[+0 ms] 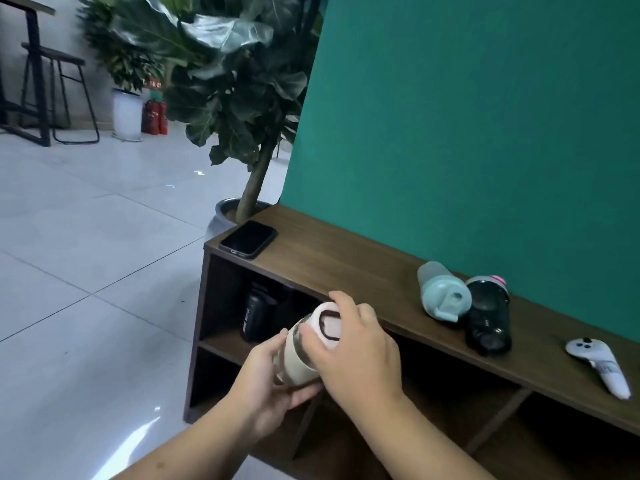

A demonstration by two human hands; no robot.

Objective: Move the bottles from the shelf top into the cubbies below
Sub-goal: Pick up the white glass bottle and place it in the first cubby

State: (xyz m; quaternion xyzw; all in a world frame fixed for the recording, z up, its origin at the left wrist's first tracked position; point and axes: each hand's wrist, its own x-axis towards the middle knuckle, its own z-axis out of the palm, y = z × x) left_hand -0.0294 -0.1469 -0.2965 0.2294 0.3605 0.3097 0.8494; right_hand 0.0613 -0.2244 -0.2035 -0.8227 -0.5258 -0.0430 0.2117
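While it is held in front of the shelf (346, 268), just below the front edge of the shelf top, the pale bottle (304, 351) counts as the item in transit.

Item, left: black bottle (254, 315), upright in the upper left cubby. Already stored.

Item, centre: pale bottle, tilted, pink lid with a dark loop toward the shelf. The left hand (266, 382) is cupped under the body with fingers wrapped round it; the right hand (353, 348) is closed over the lid end. Body looks like clear glass or hard plastic inside a pale sleeve: probably stiff, smooth, possibly breakable if knocked on the wooden edge. Weight cannot be told, as the contents are not visible. Best hold is likely round the sleeved middle, with the lid steadied.

Item, right of centre: pale blue bottle (441, 296), lying on its side on the shelf top, cap toward the camera. Likely light plastic; round, so it may roll. Grasp round the barrel.

Item, touching it: dark bottle (488, 317), also lying down, with a pink part at the far end. Glossy, perhaps slippery.

Also on the shelf top: phone (248, 239) at the left end, white controller (601, 367) at the right.
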